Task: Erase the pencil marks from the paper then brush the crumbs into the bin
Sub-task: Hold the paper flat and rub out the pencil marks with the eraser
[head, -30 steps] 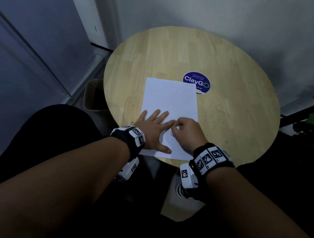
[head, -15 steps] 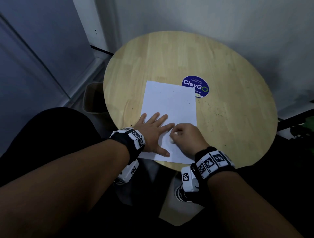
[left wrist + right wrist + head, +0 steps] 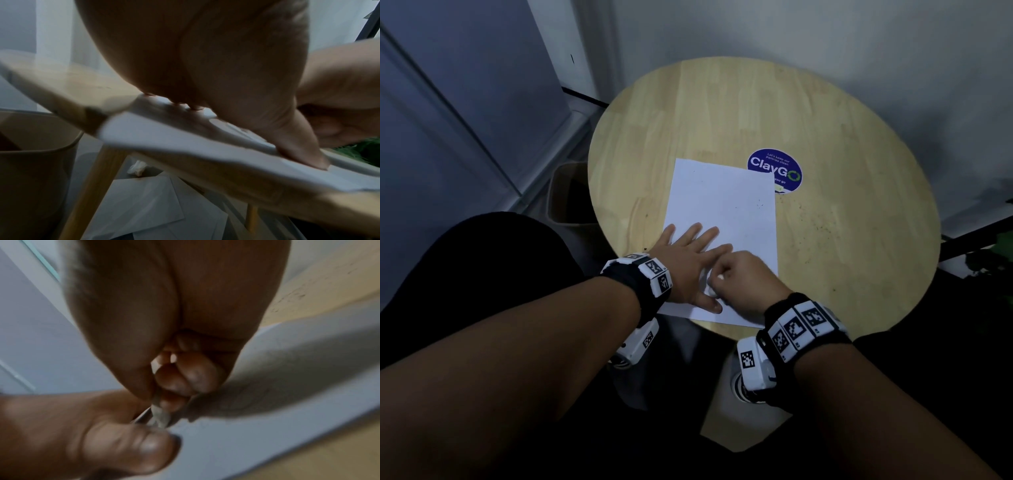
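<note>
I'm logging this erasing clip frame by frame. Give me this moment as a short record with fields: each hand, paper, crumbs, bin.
left hand: flat, fingers spread, presses the paper down
right hand: pinches a white eraser against the sheet
paper: white sheet on the round wooden table, near edge overhanging
crumbs: dark specks on the table right of the sheet
bin: beige, on the floor left of the table
</note>
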`<action>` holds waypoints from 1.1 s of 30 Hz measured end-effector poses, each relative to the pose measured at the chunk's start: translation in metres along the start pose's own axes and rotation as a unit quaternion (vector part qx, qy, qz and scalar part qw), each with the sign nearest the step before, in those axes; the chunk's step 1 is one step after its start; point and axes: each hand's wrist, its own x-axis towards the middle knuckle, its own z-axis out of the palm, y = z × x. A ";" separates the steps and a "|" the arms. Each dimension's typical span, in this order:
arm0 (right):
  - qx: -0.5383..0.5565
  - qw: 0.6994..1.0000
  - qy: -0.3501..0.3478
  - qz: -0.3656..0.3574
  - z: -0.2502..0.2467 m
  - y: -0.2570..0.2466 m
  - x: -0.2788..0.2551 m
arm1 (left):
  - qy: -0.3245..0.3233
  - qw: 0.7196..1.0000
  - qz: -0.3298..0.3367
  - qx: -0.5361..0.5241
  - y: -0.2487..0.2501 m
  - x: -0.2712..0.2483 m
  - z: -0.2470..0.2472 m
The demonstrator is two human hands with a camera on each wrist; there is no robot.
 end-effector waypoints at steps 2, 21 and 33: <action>0.003 1.000 0.012 0.012 -0.002 0.001 0.002 | -0.002 1.000 0.000 0.001 0.001 0.001 -0.001; 0.015 0.997 0.071 0.038 -0.003 0.003 0.008 | 0.001 1.000 0.002 0.003 -0.001 0.002 -0.001; 0.002 0.995 0.093 0.020 -0.005 0.002 0.008 | -0.004 1.000 0.001 0.006 -0.002 0.000 -0.001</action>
